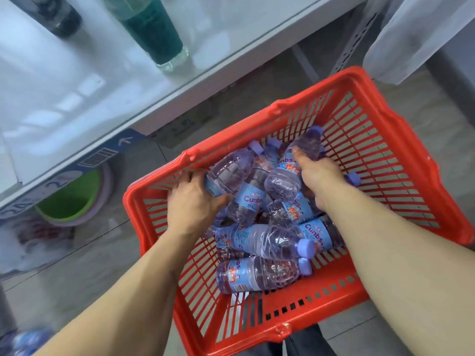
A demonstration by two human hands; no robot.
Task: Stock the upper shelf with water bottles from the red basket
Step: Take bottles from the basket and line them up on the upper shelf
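**Both hands in the basket**

Left hand (191, 199) grips one clear plastic purple-capped water bottle (231, 173); right hand (317, 170) grips another bottle (290, 170). More lie beneath them in the red slatted plastic basket (385, 160). White shelf (77, 80) sits beyond the left hand.

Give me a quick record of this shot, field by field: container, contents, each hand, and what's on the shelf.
container: red plastic slatted basket on the floor
contents: pile of clear water bottles with purple caps and blue labels, lying on their sides
left hand: grips one bottle in the pile
right hand: grips another bottle, raised atop the pile
shelf: white glossy shelf holding a green-liquid bottle and a dark bottle
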